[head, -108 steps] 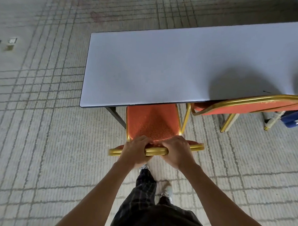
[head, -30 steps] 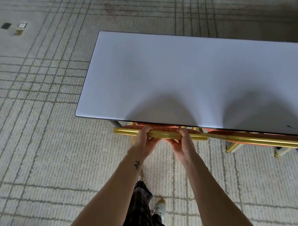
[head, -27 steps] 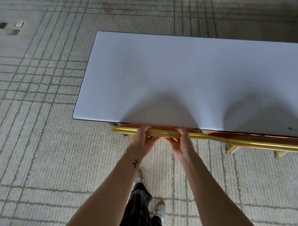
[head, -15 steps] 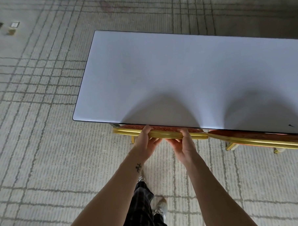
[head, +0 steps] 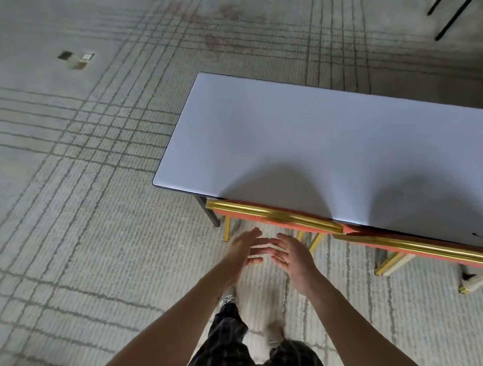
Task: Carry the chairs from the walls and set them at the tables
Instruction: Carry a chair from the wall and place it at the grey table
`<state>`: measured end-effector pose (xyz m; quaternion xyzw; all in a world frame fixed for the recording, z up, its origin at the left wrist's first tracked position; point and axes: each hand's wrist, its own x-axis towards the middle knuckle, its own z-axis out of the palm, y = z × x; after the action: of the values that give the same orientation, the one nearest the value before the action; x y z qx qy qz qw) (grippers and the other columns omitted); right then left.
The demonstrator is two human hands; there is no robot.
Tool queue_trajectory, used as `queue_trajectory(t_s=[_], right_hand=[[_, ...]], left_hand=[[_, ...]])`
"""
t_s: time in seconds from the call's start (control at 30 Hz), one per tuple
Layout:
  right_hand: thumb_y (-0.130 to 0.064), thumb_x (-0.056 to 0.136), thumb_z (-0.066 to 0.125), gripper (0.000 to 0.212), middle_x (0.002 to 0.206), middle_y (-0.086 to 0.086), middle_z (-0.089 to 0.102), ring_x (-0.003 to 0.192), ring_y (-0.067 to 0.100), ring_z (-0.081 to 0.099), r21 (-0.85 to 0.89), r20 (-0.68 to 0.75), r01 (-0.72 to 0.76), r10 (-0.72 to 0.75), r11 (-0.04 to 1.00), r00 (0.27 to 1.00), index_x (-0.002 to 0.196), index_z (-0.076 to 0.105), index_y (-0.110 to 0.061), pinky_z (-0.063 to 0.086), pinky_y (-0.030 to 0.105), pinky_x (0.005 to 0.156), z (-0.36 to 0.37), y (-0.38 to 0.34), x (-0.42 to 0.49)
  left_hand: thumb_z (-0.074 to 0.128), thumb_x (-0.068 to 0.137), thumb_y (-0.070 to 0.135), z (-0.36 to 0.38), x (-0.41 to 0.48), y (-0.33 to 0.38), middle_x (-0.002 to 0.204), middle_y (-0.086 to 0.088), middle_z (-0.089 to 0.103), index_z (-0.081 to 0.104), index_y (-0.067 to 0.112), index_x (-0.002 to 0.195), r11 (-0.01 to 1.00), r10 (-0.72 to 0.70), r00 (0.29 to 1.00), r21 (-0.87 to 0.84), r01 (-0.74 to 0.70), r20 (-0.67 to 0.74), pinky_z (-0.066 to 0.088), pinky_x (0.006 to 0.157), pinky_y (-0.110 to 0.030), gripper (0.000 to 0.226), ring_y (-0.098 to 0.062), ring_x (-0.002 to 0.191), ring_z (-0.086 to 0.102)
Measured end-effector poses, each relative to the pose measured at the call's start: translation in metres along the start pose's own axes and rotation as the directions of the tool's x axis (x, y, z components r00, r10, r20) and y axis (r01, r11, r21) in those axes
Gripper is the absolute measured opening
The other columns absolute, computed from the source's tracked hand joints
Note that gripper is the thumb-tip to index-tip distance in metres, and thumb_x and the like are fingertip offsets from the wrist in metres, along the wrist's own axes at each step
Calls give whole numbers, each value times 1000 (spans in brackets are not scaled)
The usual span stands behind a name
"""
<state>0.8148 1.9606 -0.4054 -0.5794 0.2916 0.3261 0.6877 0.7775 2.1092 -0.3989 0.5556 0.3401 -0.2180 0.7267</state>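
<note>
A red chair with a gold frame stands pushed under the near edge of the long white table, only its backrest top and rear legs showing. A second red and gold chair is tucked in beside it on the right. My left hand and my right hand hover side by side a little in front of the first chair's back, fingers straight and spread, touching nothing.
Patterned grey carpet lies all around, with wide floor to the left of the table. Small bits of litter lie on the floor at the far left. Thin black legs of another piece of furniture show at the top right.
Both hands have let go of the chair's backrest and drawn back toward me. The view has shifted so the table sits further right.
</note>
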Motion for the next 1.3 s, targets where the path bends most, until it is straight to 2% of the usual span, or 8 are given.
queue_trajectory(t_s=[0.1,0.2,0.37,0.67,0.8,0.93,1.07,1.3], right_hand=[[-23,104,53,24,102,8,76,98,28,72,-62,119,37,-29,997,993,119,64,-8,56,40,87,8,22,-21],[-24,103,53,23,105,10,76,100,28,72,-183,287,50,5,982,958,115,67,-10,55,44,92,19,38,-43],[-26,101,59,25,109,8,75,100,22,73,-355,482,89,100,931,871,119,65,-11,58,34,86,39,68,-78],[-22,99,58,17,105,6,74,97,20,72,-535,686,189,293,823,666,110,66,-13,56,33,85,96,145,-187],[-22,101,53,18,103,6,74,95,20,72,-581,739,237,383,778,554,111,65,-13,54,36,90,115,197,-247],[-20,101,52,16,101,7,74,92,20,71,-620,759,272,475,735,446,108,66,-14,53,33,85,122,269,-321],[-22,101,53,18,104,9,74,95,23,71,-661,749,333,568,672,341,110,66,-13,51,34,85,112,358,-409],[-18,101,53,20,101,10,74,93,25,70,-701,702,393,675,596,227,114,65,-10,52,37,87,73,495,-522]], left_hand=[[51,103,31,-5,-44,-26,115,-2,75,61,12,127,991,77,992,-98,-87,-103,52,97,-44,31,-20,105,72],[50,104,29,-16,-86,-57,116,-3,74,61,13,125,949,129,953,-246,-200,-276,50,98,-46,29,-22,106,71],[45,106,28,-23,-149,-113,120,-6,73,59,13,130,861,93,879,-406,-307,-468,50,100,-45,32,-26,111,69],[47,103,26,-46,-274,-189,121,-12,72,60,9,128,602,-3,640,-512,-612,-768,51,90,-38,32,-28,111,68],[48,102,26,-59,-342,-238,121,-11,72,61,9,124,473,-47,525,-482,-737,-850,51,92,-39,31,-28,113,67],[51,100,26,-67,-424,-306,125,-14,70,57,5,132,361,-118,418,-431,-827,-901,49,94,-40,39,-32,121,63],[53,100,26,-67,-518,-392,124,-13,70,60,11,127,281,-198,300,-347,-895,-933,48,98,-42,32,-31,117,66],[55,98,25,-50,-634,-525,122,-13,71,63,13,117,196,-278,211,-270,-943,-937,44,105,-46,24,-30,115,66]])
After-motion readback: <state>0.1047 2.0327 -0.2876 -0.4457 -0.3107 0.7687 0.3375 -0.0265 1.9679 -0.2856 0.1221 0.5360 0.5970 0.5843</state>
